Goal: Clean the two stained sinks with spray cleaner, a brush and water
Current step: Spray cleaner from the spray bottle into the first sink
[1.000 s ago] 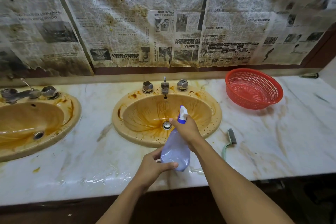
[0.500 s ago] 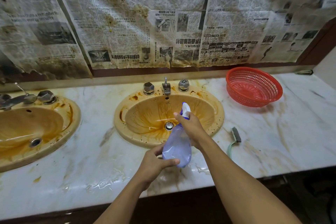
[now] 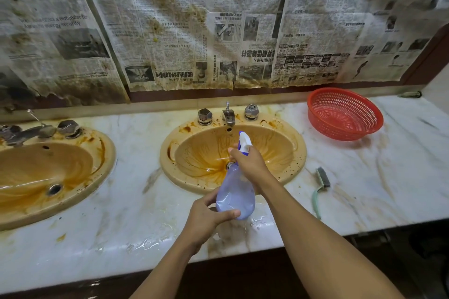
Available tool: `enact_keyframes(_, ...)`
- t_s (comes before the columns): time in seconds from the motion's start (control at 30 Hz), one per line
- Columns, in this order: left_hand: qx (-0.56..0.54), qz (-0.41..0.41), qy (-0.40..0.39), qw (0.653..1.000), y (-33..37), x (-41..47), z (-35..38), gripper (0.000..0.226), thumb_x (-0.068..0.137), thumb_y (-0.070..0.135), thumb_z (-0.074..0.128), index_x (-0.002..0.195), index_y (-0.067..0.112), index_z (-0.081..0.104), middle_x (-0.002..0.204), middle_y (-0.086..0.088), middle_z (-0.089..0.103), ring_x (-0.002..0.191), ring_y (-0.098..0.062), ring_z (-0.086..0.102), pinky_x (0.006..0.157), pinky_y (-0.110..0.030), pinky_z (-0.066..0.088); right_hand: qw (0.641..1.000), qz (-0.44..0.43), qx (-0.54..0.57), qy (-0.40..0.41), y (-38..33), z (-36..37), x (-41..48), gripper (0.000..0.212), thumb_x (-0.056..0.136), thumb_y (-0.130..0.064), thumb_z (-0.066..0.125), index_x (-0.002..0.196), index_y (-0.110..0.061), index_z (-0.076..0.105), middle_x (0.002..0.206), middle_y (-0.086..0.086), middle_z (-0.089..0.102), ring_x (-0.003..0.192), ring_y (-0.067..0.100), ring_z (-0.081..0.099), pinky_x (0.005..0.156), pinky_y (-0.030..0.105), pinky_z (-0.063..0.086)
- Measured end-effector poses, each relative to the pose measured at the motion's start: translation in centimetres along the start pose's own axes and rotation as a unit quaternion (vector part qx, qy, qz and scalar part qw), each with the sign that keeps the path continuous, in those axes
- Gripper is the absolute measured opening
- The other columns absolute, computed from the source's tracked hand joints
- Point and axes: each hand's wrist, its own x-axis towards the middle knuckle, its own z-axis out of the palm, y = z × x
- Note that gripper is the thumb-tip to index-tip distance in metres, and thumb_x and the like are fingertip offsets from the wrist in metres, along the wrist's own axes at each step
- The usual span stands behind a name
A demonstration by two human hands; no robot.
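Both hands hold a pale purple spray bottle [image 3: 235,195] over the front rim of the middle sink [image 3: 295,143], its white and blue nozzle aimed into the bowl. My right hand [image 3: 250,165] grips the neck and trigger. My left hand [image 3: 209,217] cups the bottle's base, thumb across the front. That sink is yellow with brown stains and streaks running to its drain. A second stained sink [image 3: 104,153] lies at the left, partly out of frame. A brush [image 3: 322,182] with a green handle lies on the marble counter [image 3: 145,153] right of the middle sink.
A red plastic basket [image 3: 343,114] sits upturned-looking at the back right. Chrome taps [image 3: 228,114] stand behind the middle sink, another tap set [image 3: 38,130] behind the left one. Stained newspaper [image 3: 194,26] covers the wall. Water pools on the counter's front edge [image 3: 145,245].
The view has shifted slightly; the bottle and both hands stay over the sink's front rim, the bottle raised a little toward the bowl.
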Motion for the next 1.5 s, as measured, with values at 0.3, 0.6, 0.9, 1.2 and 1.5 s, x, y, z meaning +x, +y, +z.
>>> enact_keyframes(0.3, 0.010, 0.030, -0.010, 0.999, 1.2, 0.5, 0.0, 0.069, 0.076, 0.027, 0.094, 0.137, 0.038, 0.065, 0.122, 0.018, 0.074, 0.112, -0.007, 0.071, 0.092, -0.027, 0.058, 0.997, 0.014, -0.063, 0.050, -1.0, -0.1, 1.0, 0.043, 0.099, -0.043, 0.059, 0.134, -0.020, 0.050, 0.114, 0.002, 0.062, 0.100, 0.019, 0.061, 0.078, 0.034, 0.050)
enact_keyframes(0.6, 0.026, -0.006, -0.016, 1.000, -0.4, 1.1, 0.8, 0.061, 0.073, 0.028, 0.095, 0.129, 0.036, 0.071, 0.118, 0.012, 0.077, 0.106, -0.012, 0.074, 0.097, -0.040, 0.059, 0.992, 0.031, -0.121, 0.029, 0.5, -0.8, 1.6, 0.025, 0.095, -0.026, 0.053, 0.116, -0.013, 0.058, 0.102, 0.010, 0.065, 0.083, 0.022, 0.060, 0.070, 0.034, 0.047)
enact_keyframes(0.9, 0.023, -0.042, 0.004, 0.999, -2.5, 0.0, 1.2, 0.057, 0.074, 0.022, 0.095, 0.126, 0.028, 0.074, 0.115, 0.006, 0.079, 0.107, -0.017, 0.075, 0.100, -0.043, 0.059, 0.988, 0.077, -0.127, -0.037, 2.6, 0.2, 1.7, 0.018, 0.087, -0.028, 0.054, 0.102, -0.017, 0.058, 0.080, 0.006, 0.059, 0.070, 0.021, 0.055, 0.067, 0.033, 0.045)
enact_keyframes(1.2, 0.016, -0.042, 0.031, 0.998, -2.7, -1.5, -0.3, 0.052, 0.077, 0.015, 0.091, 0.125, 0.029, 0.073, 0.113, 0.006, 0.079, 0.105, -0.018, 0.076, 0.097, -0.042, 0.060, 0.986, 0.079, -0.120, -0.081, 2.5, 2.2, 0.9, 0.015, 0.089, -0.027, 0.058, 0.097, -0.015, 0.055, 0.083, 0.004, 0.055, 0.067, 0.018, 0.052, 0.065, 0.030, 0.043)
enact_keyframes(1.5, 0.010, -0.042, 0.045, 0.998, -3.2, -3.7, -3.0, 0.049, 0.078, 0.014, 0.091, 0.122, 0.026, 0.075, 0.112, 0.008, 0.079, 0.106, -0.011, 0.074, 0.087, -0.020, 0.055, 0.985, 0.066, -0.109, -0.117, 2.0, 5.8, -1.1, 0.008, 0.090, -0.021, 0.054, 0.098, -0.021, 0.052, 0.078, 0.006, 0.047, 0.068, 0.020, 0.048, 0.062, 0.029, 0.042)
